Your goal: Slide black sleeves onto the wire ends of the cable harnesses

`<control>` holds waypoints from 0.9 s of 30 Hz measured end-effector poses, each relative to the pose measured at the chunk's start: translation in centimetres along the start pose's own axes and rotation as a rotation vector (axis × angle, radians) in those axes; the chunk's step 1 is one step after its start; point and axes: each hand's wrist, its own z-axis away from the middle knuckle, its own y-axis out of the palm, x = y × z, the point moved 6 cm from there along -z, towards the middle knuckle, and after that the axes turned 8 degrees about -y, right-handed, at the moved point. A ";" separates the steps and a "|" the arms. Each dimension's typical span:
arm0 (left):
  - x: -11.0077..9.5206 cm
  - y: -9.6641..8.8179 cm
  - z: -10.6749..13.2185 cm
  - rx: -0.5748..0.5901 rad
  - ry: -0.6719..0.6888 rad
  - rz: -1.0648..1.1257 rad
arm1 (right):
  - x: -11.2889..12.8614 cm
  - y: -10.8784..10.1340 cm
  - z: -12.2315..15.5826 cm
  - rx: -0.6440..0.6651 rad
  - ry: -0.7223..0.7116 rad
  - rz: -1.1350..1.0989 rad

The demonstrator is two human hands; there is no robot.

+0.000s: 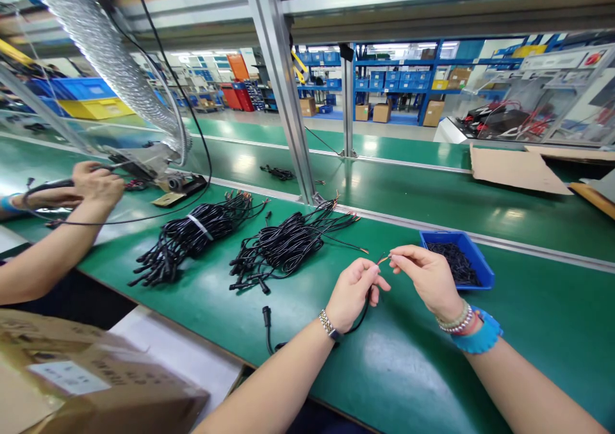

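My left hand (353,293) is closed around a thin black cable (267,322) whose plug end trails down to the left on the green bench. The cable's bare copper tip (383,259) sticks out between my hands. My right hand (425,274) pinches that tip with thumb and forefinger. Both hands hover just above the bench, left of a small blue bin (483,269) filled with small black pieces.
Two bundles of black cables (192,235) (288,242) lie on the green bench (408,370). A co-worker's hands (91,187) work at the left under a silver duct (103,50). A cardboard box (72,376) sits bottom left, an aluminium post (283,95) stands behind.
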 end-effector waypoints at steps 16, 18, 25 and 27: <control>-0.3 -0.3 -0.1 0.025 0.030 -0.085 | -0.5 1.0 0.0 0.385 0.122 0.015; -0.7 -1.2 -0.3 -0.073 0.076 -0.025 | -1.4 1.2 0.2 0.436 0.059 0.251; -0.8 -2.0 -0.5 -0.166 0.066 0.000 | -4.8 4.1 2.6 0.619 -0.027 0.885; -0.7 -2.2 -0.4 -0.192 0.064 -0.003 | -4.7 4.3 2.4 0.605 -0.042 0.833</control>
